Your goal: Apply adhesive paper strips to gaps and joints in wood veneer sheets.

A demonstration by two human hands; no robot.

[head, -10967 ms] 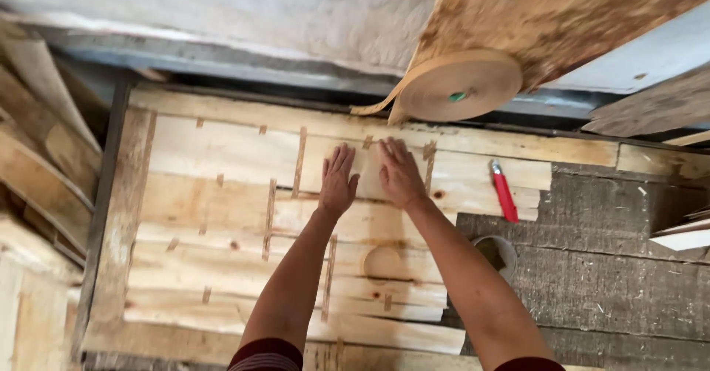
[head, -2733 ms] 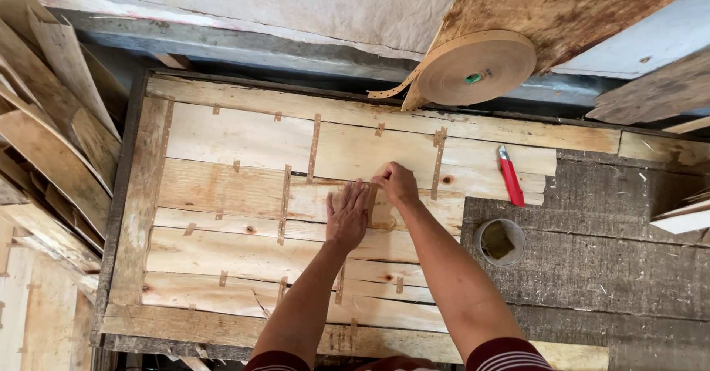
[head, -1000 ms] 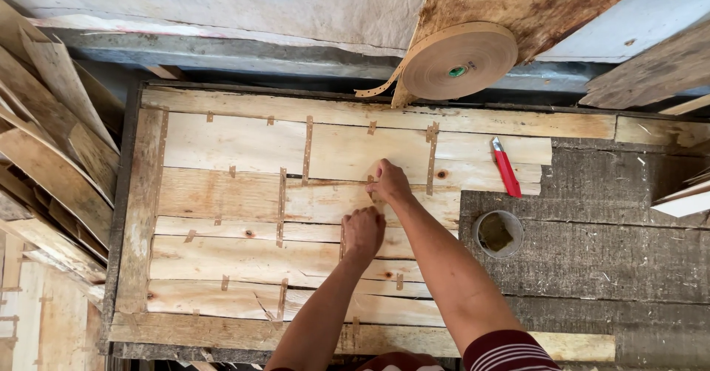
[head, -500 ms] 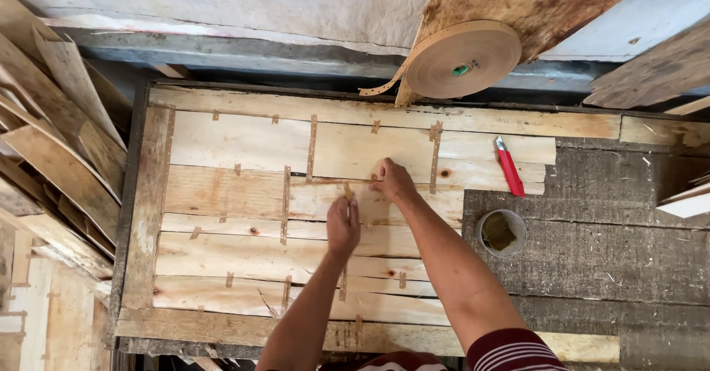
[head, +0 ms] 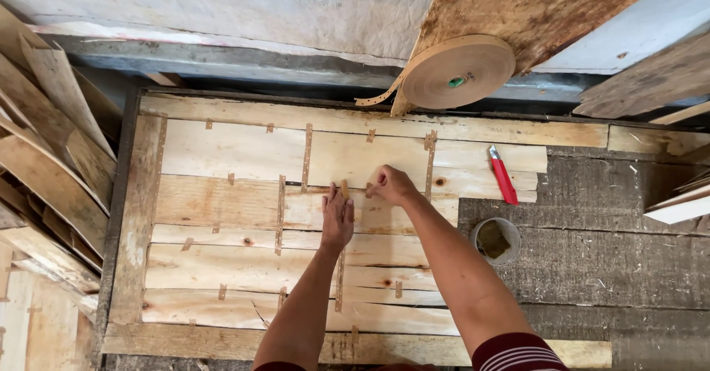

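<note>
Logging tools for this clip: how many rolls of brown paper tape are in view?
1. The tape roll hangs at the top, above the taped wood sheets, its loose end trailing left. Others may be out of view.

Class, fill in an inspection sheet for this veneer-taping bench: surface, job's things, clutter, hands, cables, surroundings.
Surface: grey bench, worn, partly covered.
Job's things: pale veneer sheets laid edge to edge, joined by brown tape strips; tape roll hung above, its end dangling.
Clutter: red knife at the sheets' right edge; small pot on the bench.
Hands: left hand flat on a seam; right hand pinching, a tape piece between them.
Cables: nothing seen.
Surroundings: veneer offcuts stacked left; boards upper right.
</note>
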